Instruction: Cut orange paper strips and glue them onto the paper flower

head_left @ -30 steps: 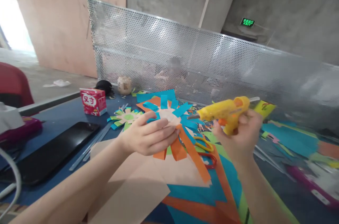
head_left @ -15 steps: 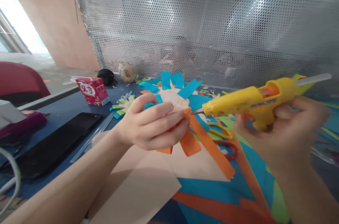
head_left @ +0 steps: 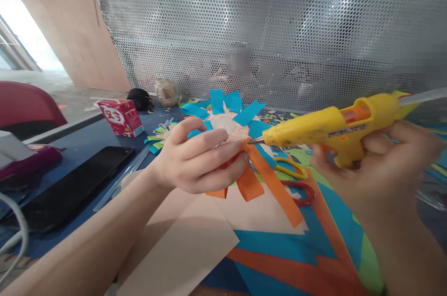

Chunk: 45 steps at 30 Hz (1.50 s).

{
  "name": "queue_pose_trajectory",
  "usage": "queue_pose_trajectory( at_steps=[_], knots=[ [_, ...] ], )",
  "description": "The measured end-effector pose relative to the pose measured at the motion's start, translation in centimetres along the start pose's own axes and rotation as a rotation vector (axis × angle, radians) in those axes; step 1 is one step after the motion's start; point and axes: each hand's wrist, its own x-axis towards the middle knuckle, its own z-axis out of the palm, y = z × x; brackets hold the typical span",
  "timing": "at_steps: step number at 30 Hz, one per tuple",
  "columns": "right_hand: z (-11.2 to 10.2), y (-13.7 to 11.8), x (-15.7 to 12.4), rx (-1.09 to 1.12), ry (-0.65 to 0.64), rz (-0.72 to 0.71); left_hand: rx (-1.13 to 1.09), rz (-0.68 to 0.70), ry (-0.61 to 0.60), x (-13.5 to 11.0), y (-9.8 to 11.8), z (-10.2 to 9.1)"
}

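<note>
My left hand (head_left: 197, 161) is closed on a paper flower (head_left: 232, 123) made of blue and orange strips round a pale centre, held up above the table. My right hand (head_left: 373, 170) grips a yellow glue gun (head_left: 331, 128) with a clear glue stick out of its back. The gun's metal nozzle touches the flower where an orange strip (head_left: 275, 184) meets the centre, right by my left fingertips.
Beige paper (head_left: 181, 249) and blue, orange and green sheets cover the table below my hands. Yellow and red scissors (head_left: 293, 170) lie under the flower. A black phone (head_left: 70, 189), a red carton (head_left: 120, 116) and a second paper flower (head_left: 159, 140) lie at left. A perforated metal screen (head_left: 279, 30) stands behind.
The glue gun has come in from the right until its nozzle reached the flower. The camera dipped down and closer. My left hand kept its hold on the flower.
</note>
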Motion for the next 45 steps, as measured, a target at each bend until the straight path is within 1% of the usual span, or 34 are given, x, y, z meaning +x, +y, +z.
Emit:
queue_pose_trajectory(
  at_steps=[3,7,9,11,15,19,21,23,25,29,36,38,41,45],
  knots=[
    [0.0,0.0,0.0,-0.026,0.012,-0.034,-0.043,-0.036,-0.012,-0.3,0.1,0.0],
    [-0.1,0.0,-0.1,-0.112,0.035,-0.124,-0.073,-0.131,-0.105,-0.5,0.2,-0.1],
    [-0.2,0.2,-0.2,-0.178,0.051,-0.138,-0.045,-0.115,-0.096,-0.5,0.2,-0.2],
    [-0.3,0.7,-0.4,-0.217,0.047,-0.129,-0.027,-0.075,-0.050,-0.4,0.1,-0.2],
    [-0.5,1.6,-0.6,-0.175,0.011,-0.085,-0.039,-0.077,-0.040,-0.2,0.0,-0.1],
    [-0.4,1.4,-0.6,-0.107,0.003,-0.054,-0.024,-0.048,-0.017,-0.2,0.0,-0.1],
    [-0.4,1.2,-0.4,-0.067,-0.003,-0.063,-0.016,-0.061,-0.056,-0.4,0.0,-0.2],
    [-0.3,1.1,-0.3,-0.044,0.002,-0.091,-0.026,-0.108,-0.124,-0.6,0.0,-0.2],
    [-0.3,1.0,-0.3,-0.044,0.006,-0.121,-0.053,-0.144,-0.166,-0.8,0.0,-0.3],
    [-0.4,0.7,-0.2,-0.076,0.017,-0.141,-0.075,-0.143,-0.141,-0.8,0.0,-0.2],
    [-0.3,0.0,0.1,-0.046,0.042,-0.084,-0.010,-0.050,-0.027,-0.1,0.0,-0.1],
    [-0.2,-0.1,0.0,-0.023,0.017,-0.030,-0.007,-0.034,-0.020,0.0,0.0,-0.1],
    [-0.1,-0.3,-0.1,0.000,-0.016,0.097,-0.007,-0.029,-0.022,0.1,0.0,-0.1],
    [-0.2,-0.2,-0.2,0.005,-0.033,0.195,0.012,-0.034,-0.031,0.2,0.0,-0.1]
  ],
)
